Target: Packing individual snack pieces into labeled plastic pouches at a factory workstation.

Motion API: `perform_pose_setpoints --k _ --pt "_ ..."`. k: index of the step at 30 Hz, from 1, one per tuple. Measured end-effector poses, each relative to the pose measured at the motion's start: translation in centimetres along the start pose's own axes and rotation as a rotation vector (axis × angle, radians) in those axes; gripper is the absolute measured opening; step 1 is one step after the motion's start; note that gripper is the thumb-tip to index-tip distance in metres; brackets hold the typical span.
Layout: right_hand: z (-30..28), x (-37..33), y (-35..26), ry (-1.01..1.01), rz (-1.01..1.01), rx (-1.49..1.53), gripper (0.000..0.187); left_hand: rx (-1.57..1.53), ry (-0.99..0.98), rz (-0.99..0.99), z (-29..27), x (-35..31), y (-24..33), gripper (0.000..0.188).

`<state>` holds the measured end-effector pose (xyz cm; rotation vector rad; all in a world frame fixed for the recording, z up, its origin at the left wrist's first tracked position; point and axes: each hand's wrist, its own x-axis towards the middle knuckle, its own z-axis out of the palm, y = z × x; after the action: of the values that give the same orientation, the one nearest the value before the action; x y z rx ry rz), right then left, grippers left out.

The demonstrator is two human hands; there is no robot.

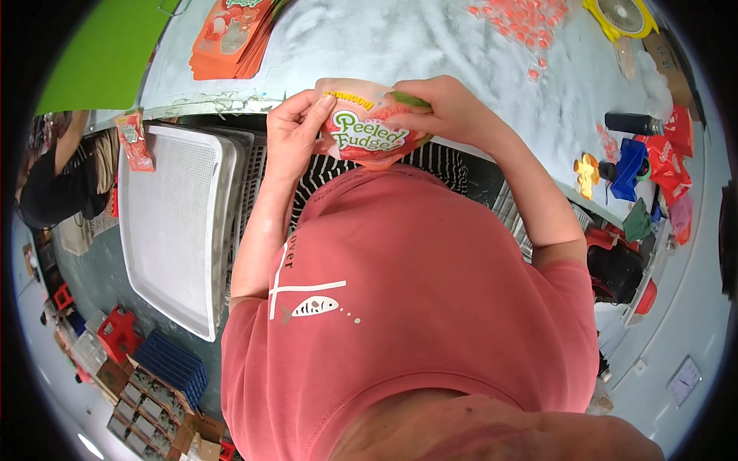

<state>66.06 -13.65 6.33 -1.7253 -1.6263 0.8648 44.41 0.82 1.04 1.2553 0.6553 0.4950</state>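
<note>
Red candy pouch (pixel 365 129) spans your grip — left hand (pixel 295 129) pinching one end, right hand (pixel 447 109) the other — by the white worktable (pixel 346 38).

Pouch (pixel 369 146): back side hidden, contents can't tell. Thumbs of left hand (pixel 294 127) and right hand (pixel 440 111) cover bits of its front; some fingertips out of sight behind it. Pouch stack (pixel 231 46), red candies (pixel 523 31) and yellow fan (pixel 619 15) cut by top edge. Co-worker (pixel 58 184), far left: hand hidden at the green surface (pixel 100 61). Rear trays mostly behind front tray (pixel 173 223). Wall clock (pixel 684 380) too small to read.
</note>
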Motion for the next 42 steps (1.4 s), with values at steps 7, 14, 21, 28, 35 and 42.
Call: perform_pose_setpoints --k 7,14,21,28,35,42 --pt "-0.3 0.6 -0.3 0.032 -0.032 0.148 0.020 0.351 -0.094 0.235 -2.6 -0.4 -2.2 0.038" --pt "-0.3 2.1 1.0 0.155 0.045 0.224 0.019 0.020 0.040 0.019 -5.2 -1.1 -4.3 0.017" --pt "2.0 6.2 0.2 0.170 0.046 0.365 0.021 -0.742 0.070 -0.024 -6.6 -3.6 -5.8 0.031" --pt "4.8 10.8 -1.7 -0.034 0.126 0.510 0.026 -0.781 0.536 0.131 -9.8 -4.8 -5.7 0.030" --pt "6.9 17.0 -3.0 0.025 -0.016 0.658 0.031 -0.784 0.755 0.360 -26.0 -3.4 -3.8 0.032" --pt "10.1 15.0 0.7 -0.236 0.153 0.635 0.026 0.050 1.317 0.210 -41.1 0.7 -6.6 0.060"
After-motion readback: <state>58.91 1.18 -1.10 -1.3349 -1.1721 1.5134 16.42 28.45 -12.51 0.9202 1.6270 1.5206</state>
